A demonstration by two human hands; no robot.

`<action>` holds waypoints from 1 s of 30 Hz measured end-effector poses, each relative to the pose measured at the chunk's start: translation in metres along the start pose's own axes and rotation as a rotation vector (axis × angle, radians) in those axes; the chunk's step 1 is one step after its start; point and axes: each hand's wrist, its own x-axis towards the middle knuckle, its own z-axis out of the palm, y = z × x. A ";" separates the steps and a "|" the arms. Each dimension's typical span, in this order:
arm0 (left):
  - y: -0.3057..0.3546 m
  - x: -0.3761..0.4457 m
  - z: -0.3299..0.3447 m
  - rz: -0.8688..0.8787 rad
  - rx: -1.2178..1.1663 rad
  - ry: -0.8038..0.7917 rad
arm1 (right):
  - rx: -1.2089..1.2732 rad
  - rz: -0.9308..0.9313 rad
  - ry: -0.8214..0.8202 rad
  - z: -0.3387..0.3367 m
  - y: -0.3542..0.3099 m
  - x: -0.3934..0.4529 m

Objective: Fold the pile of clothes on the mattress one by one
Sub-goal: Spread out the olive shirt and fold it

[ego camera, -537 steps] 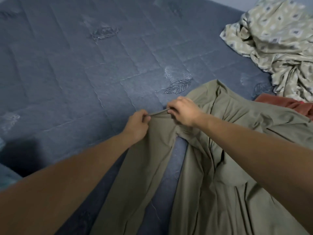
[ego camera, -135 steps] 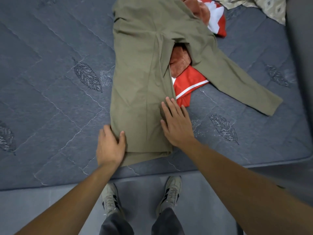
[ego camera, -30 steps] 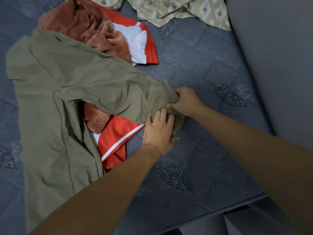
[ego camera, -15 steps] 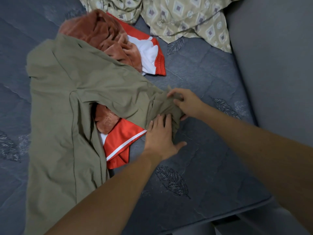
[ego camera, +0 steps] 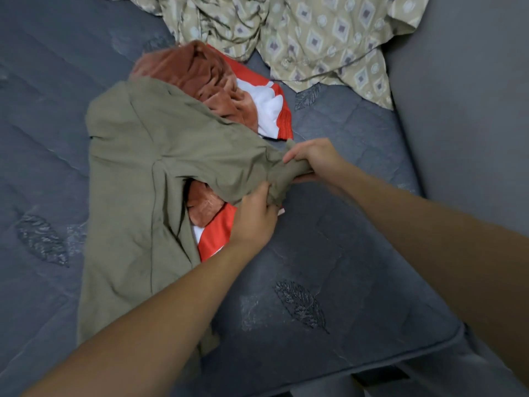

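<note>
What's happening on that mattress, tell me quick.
A person is folding olive trousers spread on the grey mattress. The left hand and right hand both grip the end of one bunched leg. A rust towel and a red and white garment lie partly under them; a patterned shirt waits behind.

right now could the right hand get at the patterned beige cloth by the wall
Probably yes, once it lets go. The right hand grips the olive trousers leg end, and only bare mattress lies between it and the patterned cloth.
</note>
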 end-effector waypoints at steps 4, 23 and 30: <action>0.008 0.020 -0.058 -0.096 -0.150 0.118 | 0.040 0.010 -0.002 0.035 -0.051 0.003; -0.113 0.036 -0.136 0.090 0.808 -0.186 | -0.982 -0.384 0.060 0.143 0.031 0.057; -0.081 0.036 -0.096 0.269 0.882 -0.203 | -0.130 0.017 0.221 0.122 0.021 0.069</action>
